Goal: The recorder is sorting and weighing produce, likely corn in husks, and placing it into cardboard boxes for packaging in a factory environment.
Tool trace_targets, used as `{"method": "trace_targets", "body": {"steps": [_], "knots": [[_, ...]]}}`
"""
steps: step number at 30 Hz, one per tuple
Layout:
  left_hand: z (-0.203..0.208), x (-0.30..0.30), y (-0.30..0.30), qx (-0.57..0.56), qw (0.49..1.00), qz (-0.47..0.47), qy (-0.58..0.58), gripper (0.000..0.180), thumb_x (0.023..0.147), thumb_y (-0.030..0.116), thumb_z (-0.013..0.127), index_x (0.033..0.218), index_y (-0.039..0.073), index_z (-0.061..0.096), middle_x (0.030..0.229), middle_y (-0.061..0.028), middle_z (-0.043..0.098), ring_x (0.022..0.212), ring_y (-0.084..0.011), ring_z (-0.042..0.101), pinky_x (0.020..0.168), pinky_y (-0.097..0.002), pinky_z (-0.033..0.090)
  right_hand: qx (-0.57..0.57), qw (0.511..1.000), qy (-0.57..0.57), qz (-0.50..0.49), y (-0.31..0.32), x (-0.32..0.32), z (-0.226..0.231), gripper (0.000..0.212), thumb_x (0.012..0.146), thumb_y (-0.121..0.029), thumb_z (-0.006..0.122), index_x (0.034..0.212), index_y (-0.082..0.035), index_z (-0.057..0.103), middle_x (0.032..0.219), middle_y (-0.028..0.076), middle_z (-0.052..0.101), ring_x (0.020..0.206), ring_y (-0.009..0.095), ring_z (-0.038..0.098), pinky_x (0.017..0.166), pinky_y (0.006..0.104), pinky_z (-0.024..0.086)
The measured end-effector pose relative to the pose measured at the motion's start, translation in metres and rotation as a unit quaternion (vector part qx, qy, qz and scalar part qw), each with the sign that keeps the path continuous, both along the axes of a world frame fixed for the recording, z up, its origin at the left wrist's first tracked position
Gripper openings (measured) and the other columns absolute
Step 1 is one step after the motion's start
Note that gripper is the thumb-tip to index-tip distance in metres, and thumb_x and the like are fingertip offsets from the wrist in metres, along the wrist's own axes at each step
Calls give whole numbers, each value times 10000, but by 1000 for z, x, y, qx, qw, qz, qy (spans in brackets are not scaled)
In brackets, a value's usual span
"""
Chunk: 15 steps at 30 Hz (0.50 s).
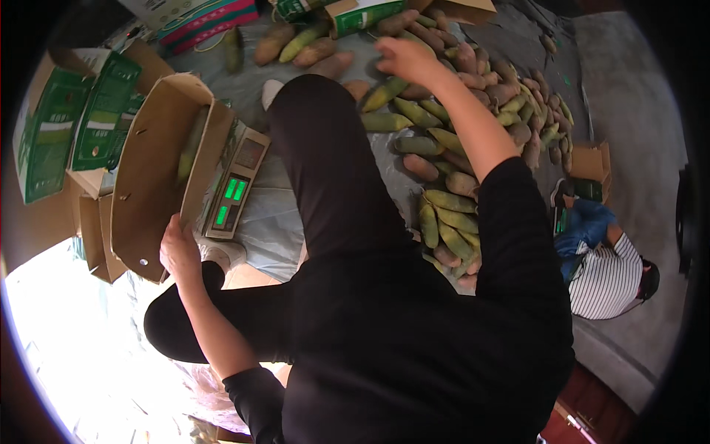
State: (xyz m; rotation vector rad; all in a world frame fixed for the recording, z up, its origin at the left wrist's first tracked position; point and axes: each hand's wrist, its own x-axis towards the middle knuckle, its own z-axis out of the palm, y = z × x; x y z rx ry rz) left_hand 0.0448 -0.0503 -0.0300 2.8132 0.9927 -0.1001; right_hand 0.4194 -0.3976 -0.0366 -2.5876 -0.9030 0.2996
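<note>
Cardboard [144,189] is clamped in left hand [180,250]; right hand [407,59], hold unclear, overhangs tapered radishes [416,112].

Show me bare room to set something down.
Grey sheet lies bare between the scale and the bent leg; so does floor at far right, above the striped shirt. Crowded: the radish pile by the right hand, the cartons by the left hand.

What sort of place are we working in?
Probably an informal produce-packing area: a large heap of elongated green and reddish-brown root vegetables, a grey digital scale with green displays, and an open brown cardboard box.
</note>
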Motion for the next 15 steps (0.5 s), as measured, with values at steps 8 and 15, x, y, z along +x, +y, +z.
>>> {"method": "trace_targets", "body": {"steps": [8, 15], "knots": [[-12, -8, 6, -38, 998, -7, -41, 201, 806, 80, 567, 1004, 48, 582, 906, -173, 630, 844, -356, 601, 706, -410, 466, -215, 946, 173, -172, -207, -115, -132, 305, 677, -237, 681, 891, -34, 603, 902, 194, 606, 885, 362, 570, 760, 423, 459], [-17, -6, 9, -63, 995, -38, -68, 187, 811, 87, 546, 988, 33, 574, 871, -181, 625, 815, -365, 599, 685, -411, 460, -233, 899, 253, -271, -267, -222, -173, 262, 726, -260, 666, 833, -26, 620, 864, 179, 625, 869, 372, 577, 769, 408, 465]]}}
